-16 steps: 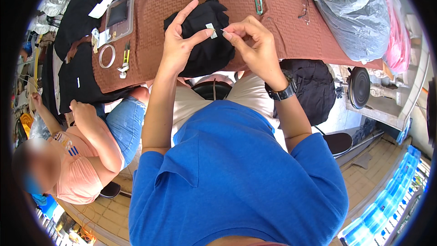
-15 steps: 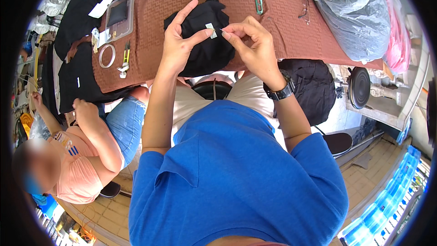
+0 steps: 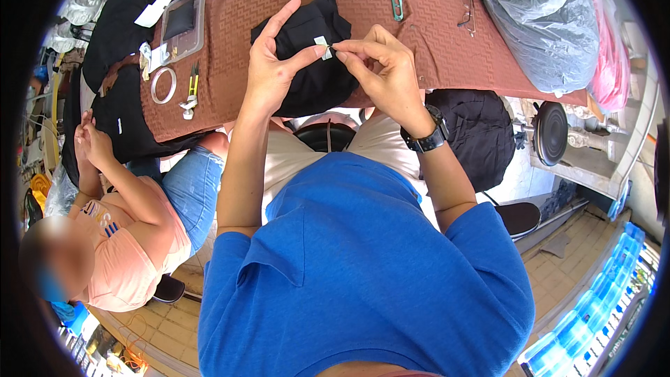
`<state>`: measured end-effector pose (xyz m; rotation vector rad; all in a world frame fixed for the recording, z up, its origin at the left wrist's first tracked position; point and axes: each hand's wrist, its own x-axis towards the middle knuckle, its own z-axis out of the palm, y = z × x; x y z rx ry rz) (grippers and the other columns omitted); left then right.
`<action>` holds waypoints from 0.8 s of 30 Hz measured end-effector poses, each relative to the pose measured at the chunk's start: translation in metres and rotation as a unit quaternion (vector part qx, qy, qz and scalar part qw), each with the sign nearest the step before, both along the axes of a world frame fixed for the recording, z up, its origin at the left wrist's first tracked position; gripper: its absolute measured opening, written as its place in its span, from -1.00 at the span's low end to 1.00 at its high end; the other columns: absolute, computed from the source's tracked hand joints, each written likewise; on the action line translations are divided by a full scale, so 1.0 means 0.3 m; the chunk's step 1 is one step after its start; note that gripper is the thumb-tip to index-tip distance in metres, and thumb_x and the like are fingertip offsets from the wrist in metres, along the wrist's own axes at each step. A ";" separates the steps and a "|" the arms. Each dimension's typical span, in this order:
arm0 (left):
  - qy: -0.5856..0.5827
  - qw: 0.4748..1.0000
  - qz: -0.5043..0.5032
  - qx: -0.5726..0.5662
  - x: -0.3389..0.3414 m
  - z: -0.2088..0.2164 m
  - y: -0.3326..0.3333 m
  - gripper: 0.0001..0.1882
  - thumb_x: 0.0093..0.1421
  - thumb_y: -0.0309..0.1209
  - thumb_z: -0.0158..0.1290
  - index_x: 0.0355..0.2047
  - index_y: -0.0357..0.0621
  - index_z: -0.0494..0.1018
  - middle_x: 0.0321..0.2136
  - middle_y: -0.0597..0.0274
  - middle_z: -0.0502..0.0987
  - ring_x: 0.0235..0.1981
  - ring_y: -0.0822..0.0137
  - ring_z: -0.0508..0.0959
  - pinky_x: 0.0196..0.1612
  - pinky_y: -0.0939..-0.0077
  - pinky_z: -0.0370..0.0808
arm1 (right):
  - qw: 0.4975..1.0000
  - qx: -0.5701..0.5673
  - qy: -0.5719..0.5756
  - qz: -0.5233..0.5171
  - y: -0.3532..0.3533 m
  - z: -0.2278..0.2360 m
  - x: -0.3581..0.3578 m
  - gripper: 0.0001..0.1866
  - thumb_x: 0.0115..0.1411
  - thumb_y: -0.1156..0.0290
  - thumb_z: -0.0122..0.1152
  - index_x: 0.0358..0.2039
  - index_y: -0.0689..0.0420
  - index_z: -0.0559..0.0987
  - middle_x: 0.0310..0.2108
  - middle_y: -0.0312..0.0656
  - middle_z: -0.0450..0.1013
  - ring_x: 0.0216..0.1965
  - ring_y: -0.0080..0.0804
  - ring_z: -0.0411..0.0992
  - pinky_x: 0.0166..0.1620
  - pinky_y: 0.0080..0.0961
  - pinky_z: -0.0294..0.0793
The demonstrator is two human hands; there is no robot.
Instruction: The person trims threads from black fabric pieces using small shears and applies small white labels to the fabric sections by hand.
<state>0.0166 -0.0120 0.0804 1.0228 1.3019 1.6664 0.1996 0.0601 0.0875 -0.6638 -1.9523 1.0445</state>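
Note:
A bunched black cloth (image 3: 310, 87) lies on the near part of the table, with a small white label (image 3: 322, 47) on it. My left hand (image 3: 272, 73) grips the cloth, its thumb pressed on the label and its index finger raised; the other fingers are mostly hidden. Thumb and fingertips pinched together, my right hand (image 3: 385, 70) is right beside the label. Whatever it pinches is too thin and small to make out.
Thread snips (image 3: 396, 5), glasses (image 3: 465, 10) and stuffed plastic bags (image 3: 544, 28) are on the brown-covered table (image 3: 230, 28). To the left are a clear plastic box (image 3: 183, 24), a tape roll (image 3: 164, 86) and yellow-handled tweezers (image 3: 193, 84). A co-worker (image 3: 132, 237) sits at left.
My right hand's pinched fingertips have moved slightly left, closer to the label. My left hand stays nearly still. The co-worker's hands have come together.

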 end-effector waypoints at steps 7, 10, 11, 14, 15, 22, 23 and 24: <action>0.007 1.000 -0.007 -0.001 -0.001 0.003 -0.002 -0.19 0.03 -0.68 0.36 0.32 -0.25 0.34 0.02 0.19 0.56 0.01 0.44 0.55 0.13 0.51 0.52 | 1.000 -0.010 -0.006 0.003 -0.001 0.006 -0.001 -0.83 0.17 0.57 0.37 -0.21 0.18 0.75 -0.50 -0.26 0.38 -0.53 -0.55 0.37 -0.43 -0.57 0.39; 0.052 0.999 0.005 0.005 0.002 -0.006 0.000 -0.20 0.05 -0.69 0.34 0.33 -0.27 0.32 0.05 0.16 0.56 0.02 0.43 0.56 0.15 0.49 0.50 | 1.000 -0.010 -0.010 0.004 0.002 0.009 -0.003 -0.84 0.16 0.58 0.36 -0.23 0.20 0.75 -0.50 -0.24 0.38 -0.54 -0.53 0.38 -0.43 -0.55 0.40; 0.072 0.997 0.011 0.006 0.005 -0.005 -0.001 -0.20 0.07 -0.70 0.32 0.34 -0.28 0.30 0.06 0.13 0.56 0.02 0.42 0.57 0.16 0.48 0.50 | 1.000 -0.009 -0.010 0.004 0.004 0.009 -0.003 -0.85 0.16 0.59 0.36 -0.23 0.21 0.74 -0.50 -0.23 0.38 -0.54 -0.52 0.38 -0.43 -0.55 0.40; 0.152 0.988 0.035 0.007 0.020 0.003 -0.006 -0.21 0.10 -0.71 0.29 0.36 -0.26 0.29 0.08 0.10 0.56 0.03 0.40 0.58 0.17 0.47 0.50 | 1.000 -0.005 -0.027 0.006 0.010 -0.007 -0.005 -0.83 0.16 0.57 0.38 -0.20 0.18 0.75 -0.48 -0.31 0.42 -0.50 -0.60 0.37 -0.42 -0.61 0.36; 0.181 0.983 0.043 0.007 0.025 0.008 -0.008 -0.21 0.10 -0.71 0.29 0.36 -0.24 0.29 0.09 0.11 0.55 0.04 0.39 0.57 0.18 0.46 0.50 | 0.999 0.001 -0.032 0.004 0.012 -0.008 -0.006 -0.83 0.16 0.57 0.38 -0.21 0.18 0.75 -0.49 -0.30 0.42 -0.51 -0.60 0.37 -0.43 -0.60 0.37; 0.311 0.948 0.069 -0.005 0.052 0.048 -0.017 -0.18 0.06 -0.67 0.31 0.36 -0.06 0.34 0.19 0.09 0.49 0.14 0.29 0.53 0.24 0.36 0.45 | 0.998 -0.011 -0.057 -0.008 0.015 0.012 -0.010 -0.88 0.10 0.56 0.43 -0.30 0.25 0.74 -0.48 -0.14 0.45 -0.54 -0.43 0.46 -0.41 -0.48 0.46; 0.316 0.946 0.067 0.000 0.052 0.052 -0.017 -0.18 0.05 -0.67 0.31 0.35 -0.06 0.34 0.20 0.09 0.48 0.16 0.27 0.52 0.25 0.35 0.44 | 0.998 -0.011 -0.062 -0.010 0.018 0.010 -0.010 -0.87 0.10 0.54 0.45 -0.31 0.25 0.73 -0.47 -0.14 0.46 -0.53 -0.43 0.47 -0.41 -0.48 0.47; 0.322 0.945 0.066 0.005 0.053 0.054 -0.017 -0.17 0.05 -0.67 0.32 0.35 -0.06 0.34 0.21 0.10 0.48 0.17 0.26 0.51 0.26 0.34 0.43 | 0.997 -0.048 -0.059 0.002 0.022 0.004 -0.009 -0.83 0.10 0.50 0.47 -0.28 0.25 0.72 -0.44 -0.14 0.49 -0.49 -0.44 0.49 -0.37 -0.49 0.49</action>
